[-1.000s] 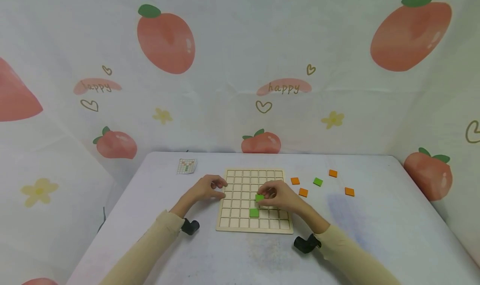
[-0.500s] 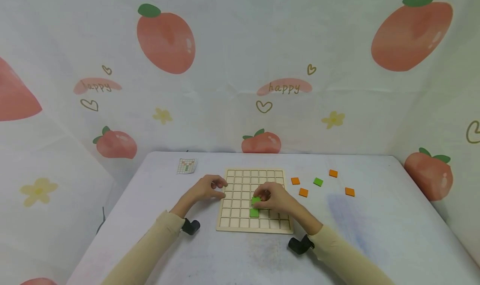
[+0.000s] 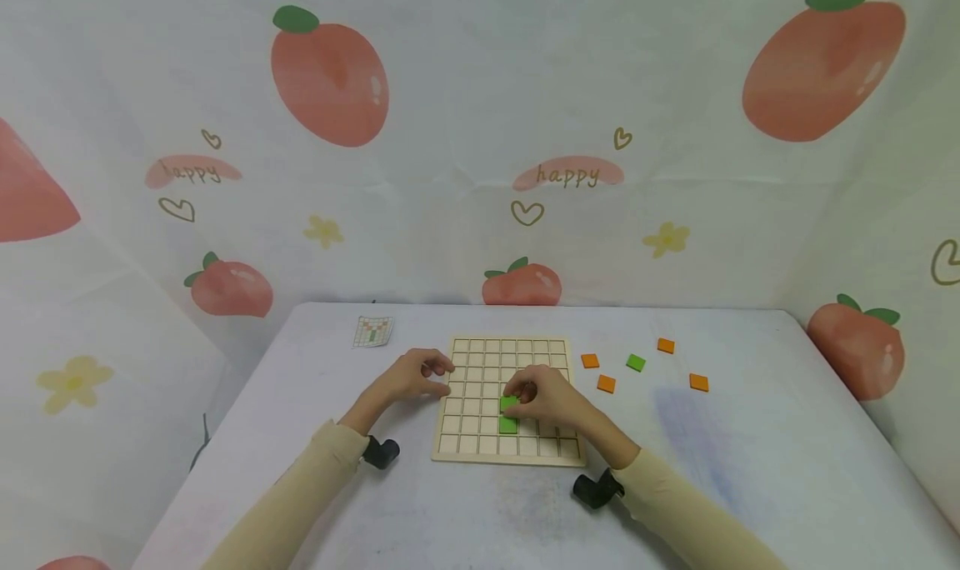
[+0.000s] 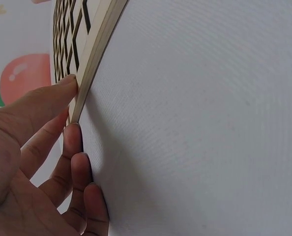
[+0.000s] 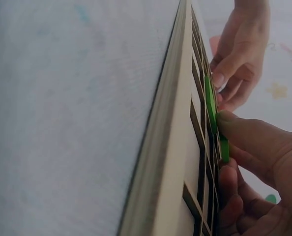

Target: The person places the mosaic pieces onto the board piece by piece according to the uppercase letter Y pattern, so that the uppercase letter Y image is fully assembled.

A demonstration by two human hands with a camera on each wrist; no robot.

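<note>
Head view faced forward and down, set back above white tabletop [image 3: 420,520]; wrist views, low and close, looked along pale wooden gridded board [image 3: 480,374]; right-wrist and head views shared two green square tiles [image 3: 508,426].

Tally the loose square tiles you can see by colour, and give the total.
Orange tiles: 4, all on the table
Green tiles: 3, one pinched in the right hand, one on the board, one on the table
Total: 7
</note>
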